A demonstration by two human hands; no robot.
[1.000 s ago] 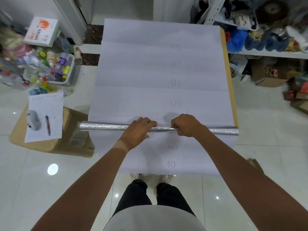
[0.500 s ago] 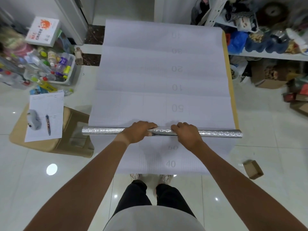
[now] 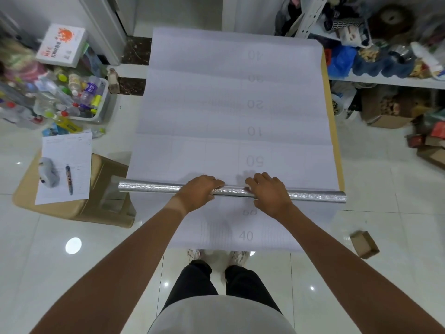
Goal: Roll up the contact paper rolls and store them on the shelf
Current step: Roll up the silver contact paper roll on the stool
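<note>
A long sheet of contact paper [image 3: 231, 97] lies backing side up on a table, white with faint printed numbers. Its near part is wound into a thin silver roll [image 3: 154, 188] that runs across the sheet from left to right. My left hand [image 3: 197, 192] grips the roll just left of its middle, fingers curled over the top. My right hand [image 3: 269, 194] grips it just right of the middle in the same way. A loose white flap [image 3: 240, 235] hangs past the roll toward me.
A cardboard box [image 3: 79, 206] with a paper, pen and grey object stands at the left. Behind it is a bin of bottles [image 3: 79, 100]. A cluttered shelf [image 3: 390, 78] runs along the right, with boxes [image 3: 390, 112] beneath. A small carton [image 3: 364, 244] lies on the tiled floor.
The roll has stayed under both hands near the 50 mark while the fingers shifted on it. The view tilted slightly, bringing the small carton on the floor into sight.
</note>
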